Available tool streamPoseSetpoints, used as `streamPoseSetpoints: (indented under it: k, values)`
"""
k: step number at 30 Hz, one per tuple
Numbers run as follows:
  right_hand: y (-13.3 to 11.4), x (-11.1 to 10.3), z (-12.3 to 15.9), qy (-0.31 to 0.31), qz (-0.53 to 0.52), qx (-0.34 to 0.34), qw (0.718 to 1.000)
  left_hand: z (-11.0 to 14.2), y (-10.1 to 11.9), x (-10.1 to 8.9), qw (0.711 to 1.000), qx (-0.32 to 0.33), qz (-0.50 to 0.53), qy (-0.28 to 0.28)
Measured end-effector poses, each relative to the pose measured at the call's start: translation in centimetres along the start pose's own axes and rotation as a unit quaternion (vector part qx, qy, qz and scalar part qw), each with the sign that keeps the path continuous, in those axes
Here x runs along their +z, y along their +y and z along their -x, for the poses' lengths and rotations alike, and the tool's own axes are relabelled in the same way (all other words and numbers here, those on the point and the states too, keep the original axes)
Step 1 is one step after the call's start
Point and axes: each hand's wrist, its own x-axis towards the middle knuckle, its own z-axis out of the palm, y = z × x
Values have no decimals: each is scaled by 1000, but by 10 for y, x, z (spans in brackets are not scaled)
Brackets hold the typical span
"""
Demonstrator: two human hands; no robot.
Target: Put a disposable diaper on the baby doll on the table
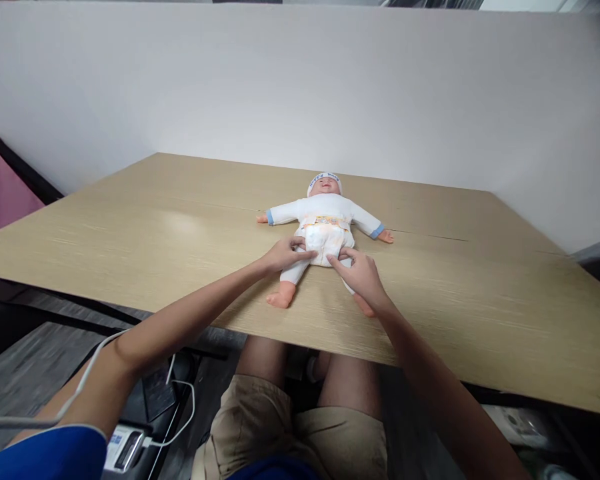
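Observation:
A baby doll (325,205) in white clothes with blue cuffs and a printed headband lies on its back, head away from me, arms spread. Around its hips is a white diaper (325,241) with an orange patterned band at the waist. My left hand (289,253) pinches the diaper's edge by the leg on the left. On the other side, my right hand (359,269) pinches the edge by the other leg and partly hides that leg. Both bare doll feet point towards me.
The doll lies on a wooden table (130,220) with a thin seam across it, against a pale wall (280,87). A white cable (87,373) runs past my left arm to a white device (125,448) below the table. Something pink (5,187) stands at the left.

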Motion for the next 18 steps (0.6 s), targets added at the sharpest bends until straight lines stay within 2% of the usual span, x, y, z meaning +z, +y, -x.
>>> streamPoseSetpoints:
  k: [4, 9, 18]
  values:
    - [9, 0, -7, -19, -60, 36, 997, -1, 13, -8, 992, -70, 89, -57]
    - [19, 1, -12, -40, -115, 44, 992, -2, 16, -14, 984, -114, 126, -56]
    - [10, -2, -6, -12, -74, 44, 996, -2, 17, -11, 991, -70, 102, -52]
